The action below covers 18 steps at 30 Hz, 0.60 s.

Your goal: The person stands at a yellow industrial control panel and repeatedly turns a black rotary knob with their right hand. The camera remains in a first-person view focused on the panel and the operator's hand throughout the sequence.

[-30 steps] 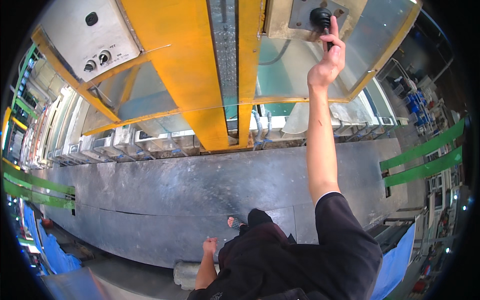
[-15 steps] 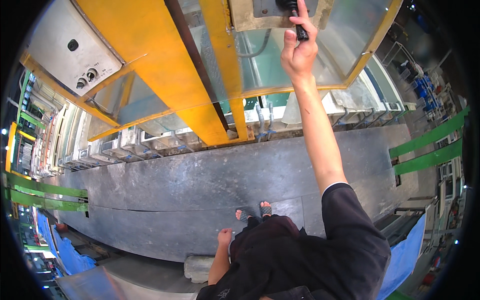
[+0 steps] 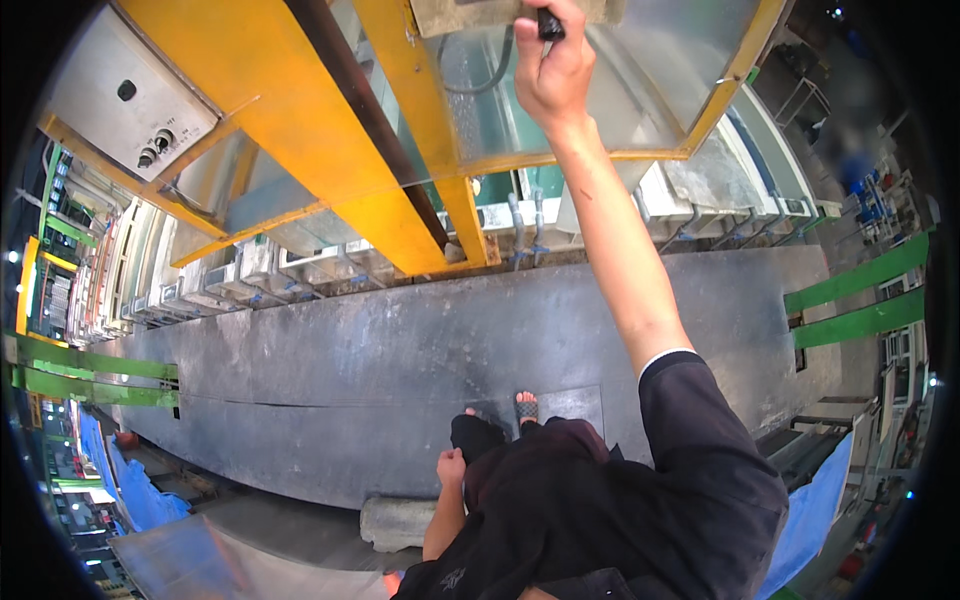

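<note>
My right hand (image 3: 556, 78) reaches up to the top of the head view, its fingers wrapped round a black lever handle (image 3: 549, 24). The lever belongs to a worn beige control box (image 3: 470, 16) on a yellow-framed machine; its upper part is cut off by the picture's edge. Low by my body, my left hand (image 3: 451, 467) is closed in a loose fist, with nothing visible in it and touching nothing.
Yellow posts (image 3: 345, 190) and clear panels (image 3: 640, 110) stand before me. A grey panel with knobs (image 3: 130, 90) is at the left. Tanks with pipes (image 3: 517, 225) line the dark walkway (image 3: 330, 350). Green rails (image 3: 860, 318) flank both ends. A pale block (image 3: 392, 525) lies behind me.
The machine and lever have shifted up and left in the view, with my right hand still on the handle. One leg has lifted in a step. My left hand stays closed.
</note>
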{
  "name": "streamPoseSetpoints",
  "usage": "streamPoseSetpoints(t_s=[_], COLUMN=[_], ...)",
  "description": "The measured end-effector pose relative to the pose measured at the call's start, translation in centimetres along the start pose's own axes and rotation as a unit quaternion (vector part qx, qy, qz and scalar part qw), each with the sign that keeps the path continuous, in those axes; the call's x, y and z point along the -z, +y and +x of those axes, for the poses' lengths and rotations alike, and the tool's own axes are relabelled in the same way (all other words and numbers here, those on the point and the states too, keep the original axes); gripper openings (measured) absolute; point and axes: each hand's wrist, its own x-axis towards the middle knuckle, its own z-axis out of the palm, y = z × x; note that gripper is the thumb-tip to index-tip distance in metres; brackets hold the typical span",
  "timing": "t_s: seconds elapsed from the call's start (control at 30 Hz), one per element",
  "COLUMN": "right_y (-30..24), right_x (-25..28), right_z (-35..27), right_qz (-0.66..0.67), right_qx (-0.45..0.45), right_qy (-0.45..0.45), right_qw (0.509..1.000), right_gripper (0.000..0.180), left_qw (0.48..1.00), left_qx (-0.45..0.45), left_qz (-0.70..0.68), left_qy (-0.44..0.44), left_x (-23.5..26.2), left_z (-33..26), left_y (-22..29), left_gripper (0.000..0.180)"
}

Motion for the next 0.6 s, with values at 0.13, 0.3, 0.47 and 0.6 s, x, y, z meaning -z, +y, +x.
streamPoseSetpoints(t_s=[0.13, 0.3, 0.47, 0.6], right_y=[0.5, 0.5, -0.1, -1.1], right_x=[-0.3, -1.2, -1.7, -2.0], right_z=[-0.6, -0.4, -0.9, -1.1], right_qz=[-0.042, -0.046, -0.01, 0.0], right_qx=[-0.006, 0.003, -0.024, -0.063], right_qy=[-0.003, 0.025, 0.07, 0.063], right_qw=[0.999, 0.999, 0.997, 0.996], right_gripper=[0.023, 0.025, 0.023, 0.025], left_qw=[0.999, 0.998, 0.996, 0.998], left_qx=[0.02, -0.001, -0.016, -0.011], left_qz=[0.039, 0.029, 0.062, 0.029], left_qy=[-0.024, -0.064, -0.057, -0.063], left_x=[0.0, -0.4, 1.7, 3.2], left_z=[-0.1, 2.2, 2.9, 4.2], left_y=[0.9, -1.7, -0.2, -1.3], left_gripper=[0.036, 0.039, 0.038, 0.036])
